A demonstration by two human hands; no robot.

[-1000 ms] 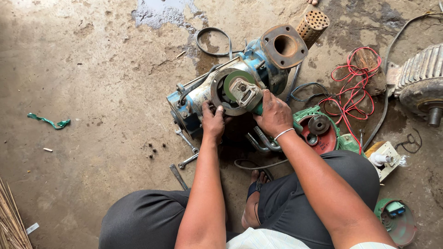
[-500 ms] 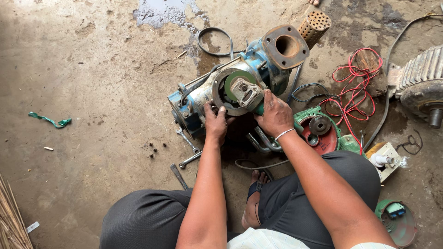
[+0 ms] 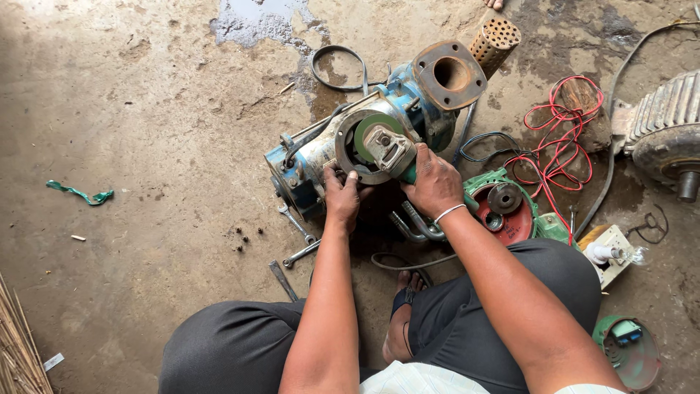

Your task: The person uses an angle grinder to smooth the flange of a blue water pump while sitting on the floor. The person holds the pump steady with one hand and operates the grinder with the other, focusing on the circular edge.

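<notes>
Concrete floor holds the pump [image 3: 364, 138] lying slantwise ahead of me, left hand [image 3: 341, 195] gripping its round end plate [image 3: 368, 146], right hand [image 3: 435, 184] closed around the grinder [image 3: 390, 149].

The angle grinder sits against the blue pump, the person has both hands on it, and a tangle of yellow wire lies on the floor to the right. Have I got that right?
Nearly. The head view shows the wire is red, not yellow. The rest holds: the angle grinder rests against the blue pump, with the left hand and right hand on it, and the wire lies on the floor to the right.
</notes>
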